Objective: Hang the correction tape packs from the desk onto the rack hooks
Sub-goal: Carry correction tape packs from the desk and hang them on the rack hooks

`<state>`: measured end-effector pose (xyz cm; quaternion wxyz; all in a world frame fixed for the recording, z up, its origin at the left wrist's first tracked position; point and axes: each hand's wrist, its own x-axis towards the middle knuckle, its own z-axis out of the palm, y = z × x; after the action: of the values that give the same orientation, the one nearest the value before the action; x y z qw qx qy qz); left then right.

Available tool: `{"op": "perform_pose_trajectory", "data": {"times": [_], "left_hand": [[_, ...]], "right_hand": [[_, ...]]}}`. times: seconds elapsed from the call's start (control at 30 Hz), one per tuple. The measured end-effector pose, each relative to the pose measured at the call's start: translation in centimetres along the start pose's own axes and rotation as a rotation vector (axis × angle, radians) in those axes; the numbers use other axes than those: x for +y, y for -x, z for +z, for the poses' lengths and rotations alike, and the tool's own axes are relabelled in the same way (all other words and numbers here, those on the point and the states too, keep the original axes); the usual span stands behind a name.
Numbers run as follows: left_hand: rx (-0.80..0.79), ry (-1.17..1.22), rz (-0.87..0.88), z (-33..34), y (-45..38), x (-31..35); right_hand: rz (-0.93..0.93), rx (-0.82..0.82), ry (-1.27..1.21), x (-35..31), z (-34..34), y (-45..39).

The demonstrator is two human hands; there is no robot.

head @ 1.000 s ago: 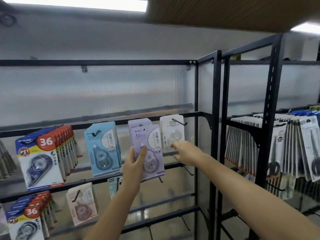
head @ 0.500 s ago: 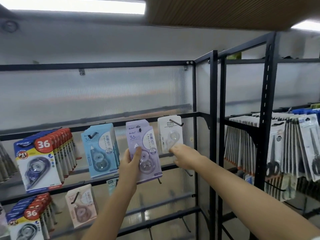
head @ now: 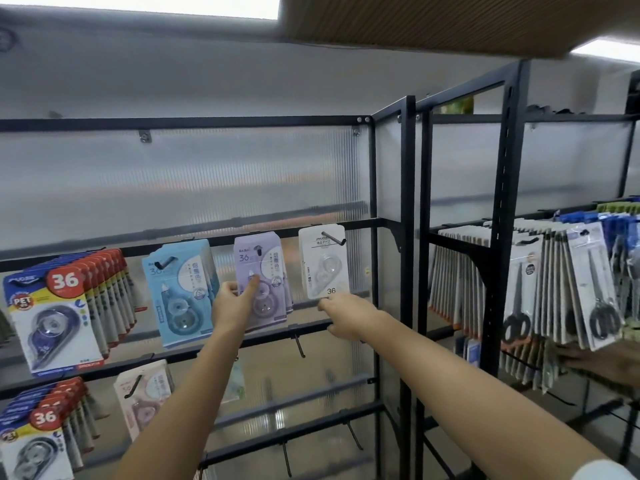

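Now we seat both packs fully: we judge the best way is to slide each card back along its hook until it hangs straight, then let go gently so neither swings off. Our left hand point(head: 232, 304) grips the purple correction tape pack point(head: 260, 282) by its lower left side, thumb pressed across the front and fingers curled behind, with the pack's hole already on its hook point(head: 258, 250). Our right hand point(head: 346, 315) pinches the bottom edge of the white correction tape pack point(head: 323, 261), fingers curled narrowly, while the white pack hangs from the rack hook point(head: 333, 238) at the right end of the rail. Beside them, the blue pack point(head: 180, 289) hangs untouched.
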<state>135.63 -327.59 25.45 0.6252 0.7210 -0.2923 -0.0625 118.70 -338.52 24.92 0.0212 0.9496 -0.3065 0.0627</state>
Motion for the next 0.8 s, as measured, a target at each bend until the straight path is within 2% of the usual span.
{"op": "perform_pose_trajectory", "data": {"times": [0.17,0.37,0.5,0.6,0.7,0.8], "left_hand": [[-0.074,-0.1,-0.017,-0.2,1.8,-1.1],[-0.095,-0.28,0.048,-4.8,6.8,-5.1],[-0.191,-0.697,0.173,-10.5,10.1,-8.2],[-0.248,-1.058,0.196,-16.4,12.6,-10.2],[-0.317,-1.377,0.126,-23.8,15.5,-12.2],[-0.309,-1.498,-0.011,-32.2,19.2,-13.6]], "right_hand": [[-0.041,-0.052,0.037,-2.1,1.6,0.1],[-0.137,-0.269,-0.003,-7.6,5.5,0.6],[-0.215,-0.308,-0.029,-14.0,6.9,0.8],[-0.298,-0.329,-0.007,-20.8,7.5,1.3],[-0.449,-0.303,0.013,-28.8,7.6,3.0],[-0.603,-0.25,0.072,-37.1,8.1,5.7]]}}
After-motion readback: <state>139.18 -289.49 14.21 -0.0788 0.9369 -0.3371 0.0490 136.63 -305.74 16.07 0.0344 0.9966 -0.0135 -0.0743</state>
